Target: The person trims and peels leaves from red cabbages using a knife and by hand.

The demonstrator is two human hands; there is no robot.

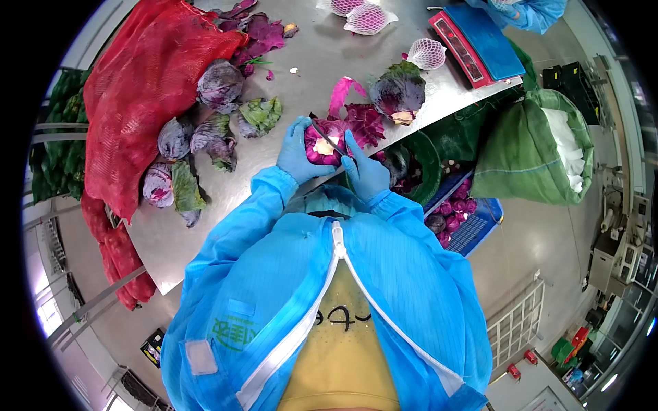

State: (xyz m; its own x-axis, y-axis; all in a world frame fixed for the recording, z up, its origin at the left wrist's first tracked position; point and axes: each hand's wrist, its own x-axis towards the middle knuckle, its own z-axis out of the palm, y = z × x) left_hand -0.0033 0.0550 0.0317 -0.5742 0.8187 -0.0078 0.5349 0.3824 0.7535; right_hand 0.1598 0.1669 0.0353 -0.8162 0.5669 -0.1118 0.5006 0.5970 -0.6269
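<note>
In blue gloves, both hands meet at the near edge of the steel table. My left hand [297, 152] is closed around the left side of a purple cabbage [317, 152], whose pale cut stem faces up. A knife [327, 138] with a dark narrow blade lies across the cabbage beside that stem. My right hand [367, 171] grips the knife, its handle mostly hidden by the fingers. A loose purple leaf [364, 123] lies just beyond the right hand, and another cabbage with dark outer leaves [399, 94] sits farther right.
A red mesh sack [137, 89] and several untrimmed cabbages [219, 85] occupy the table's left side. Netted cabbages [426, 54] and a red-and-blue scale [473, 44] are at right. Below stand a green bin [430, 164] and a blue crate [473, 229] of small purple cabbages. A co-worker's blue sleeve [538, 15] shows top right.
</note>
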